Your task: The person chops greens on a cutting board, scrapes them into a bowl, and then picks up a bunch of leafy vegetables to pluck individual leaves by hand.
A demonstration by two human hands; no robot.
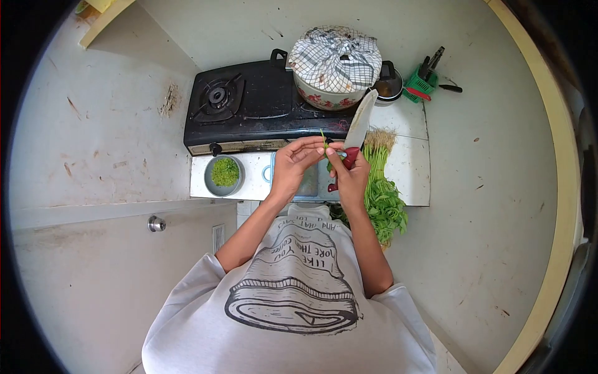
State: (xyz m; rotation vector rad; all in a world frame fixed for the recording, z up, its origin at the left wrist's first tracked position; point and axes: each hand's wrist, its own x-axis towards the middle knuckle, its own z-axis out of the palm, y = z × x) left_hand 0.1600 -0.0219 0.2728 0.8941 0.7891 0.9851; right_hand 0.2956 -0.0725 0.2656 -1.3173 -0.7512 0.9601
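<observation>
Pale walls (pixel 106 124), scuffed and stained. A tiled white counter (pixel 408 168) bears a black gas stove (pixel 249 109). A cloth-covered pot (pixel 333 68) sits on the stove's right side. A green basket (pixel 418 84) stands near the pot. Even daylight throughout.

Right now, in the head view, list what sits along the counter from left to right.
Door knob → bowl of chopped greens → left hand → right hand gripping the knife → bunch of greens → green basket.
</observation>
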